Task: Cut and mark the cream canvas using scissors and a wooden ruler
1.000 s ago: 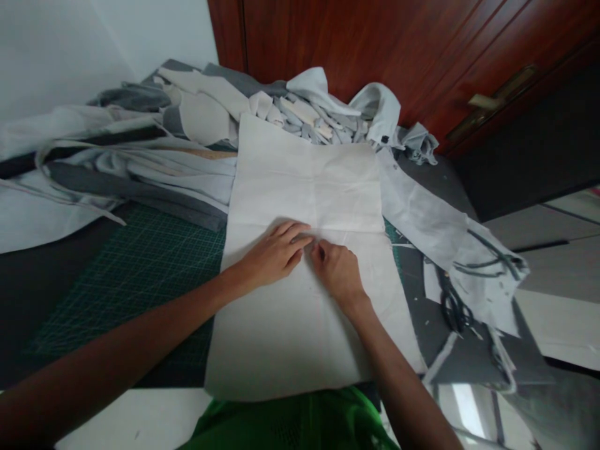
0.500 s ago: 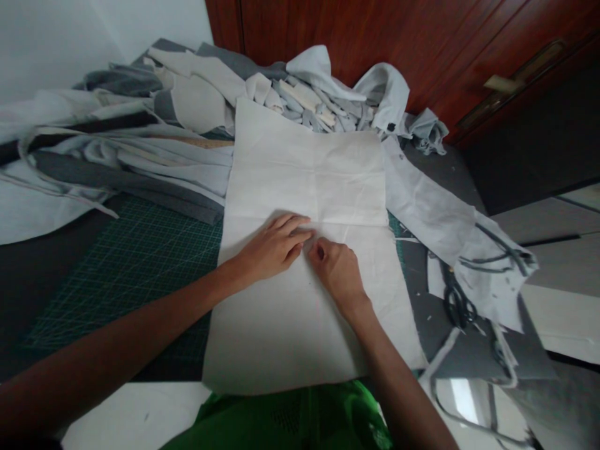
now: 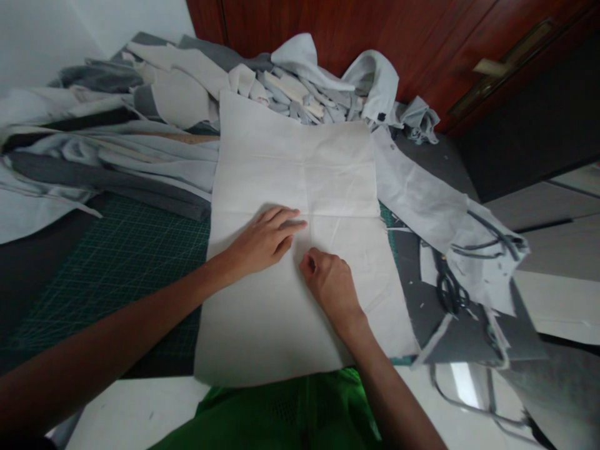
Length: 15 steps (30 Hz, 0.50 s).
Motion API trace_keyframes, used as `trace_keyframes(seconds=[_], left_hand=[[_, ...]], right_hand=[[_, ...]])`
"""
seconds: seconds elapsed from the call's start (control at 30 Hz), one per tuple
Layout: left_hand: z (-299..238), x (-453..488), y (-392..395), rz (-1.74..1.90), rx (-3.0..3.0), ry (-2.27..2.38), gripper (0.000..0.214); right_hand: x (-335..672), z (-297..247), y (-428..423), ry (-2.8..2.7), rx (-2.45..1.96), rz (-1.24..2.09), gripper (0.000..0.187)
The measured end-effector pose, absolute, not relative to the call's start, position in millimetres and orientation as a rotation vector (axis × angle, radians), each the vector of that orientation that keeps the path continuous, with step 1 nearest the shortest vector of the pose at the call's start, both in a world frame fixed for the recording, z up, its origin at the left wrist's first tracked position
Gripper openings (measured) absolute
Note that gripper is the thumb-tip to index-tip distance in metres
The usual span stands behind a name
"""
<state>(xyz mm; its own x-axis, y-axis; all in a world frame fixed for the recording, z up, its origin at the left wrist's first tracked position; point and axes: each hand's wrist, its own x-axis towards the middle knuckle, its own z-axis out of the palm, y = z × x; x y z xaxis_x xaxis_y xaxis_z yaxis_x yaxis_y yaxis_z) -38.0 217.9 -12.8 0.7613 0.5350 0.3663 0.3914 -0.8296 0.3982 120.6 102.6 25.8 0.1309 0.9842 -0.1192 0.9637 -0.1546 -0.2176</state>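
A large piece of off-white fabric [image 3: 262, 312] lies spread in front of me, with crease lines crossing near its middle. My left hand [image 3: 267, 240] rests on it, palm down, fingers stretched toward the centre crease. Just to the right and nearer to me, my right hand [image 3: 330, 278] is on the same cloth with its fingers curled and the thumb pressed against the index finger. Whatever may be in that pinch is too small or hidden to make out. A gap separates the two hands.
Under the fabric is a green cutting mat [image 3: 126, 269]. Folded grey and white cloth [image 3: 154, 156] is piled at left, with scraps [image 3: 300, 97] along the back. Black-handled scissors [image 3: 450, 290] lie at right beside a white fabric strip [image 3: 422, 187]. A wooden door [image 3: 422, 50] stands behind.
My right hand has drawn slightly toward me, widening the gap from my left hand, which stays flat on the cloth. The whole view has shifted a little.
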Motion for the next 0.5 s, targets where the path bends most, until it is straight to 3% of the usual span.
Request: trace_keyframes(seconds=[0.5], left_hand=[[-12.2, -36.0, 219.9, 0.691, 2.709, 0.702, 0.041]], right_hand=[[117.9, 27.5, 74.3, -1.972, -2.276, 0.401, 0.025]])
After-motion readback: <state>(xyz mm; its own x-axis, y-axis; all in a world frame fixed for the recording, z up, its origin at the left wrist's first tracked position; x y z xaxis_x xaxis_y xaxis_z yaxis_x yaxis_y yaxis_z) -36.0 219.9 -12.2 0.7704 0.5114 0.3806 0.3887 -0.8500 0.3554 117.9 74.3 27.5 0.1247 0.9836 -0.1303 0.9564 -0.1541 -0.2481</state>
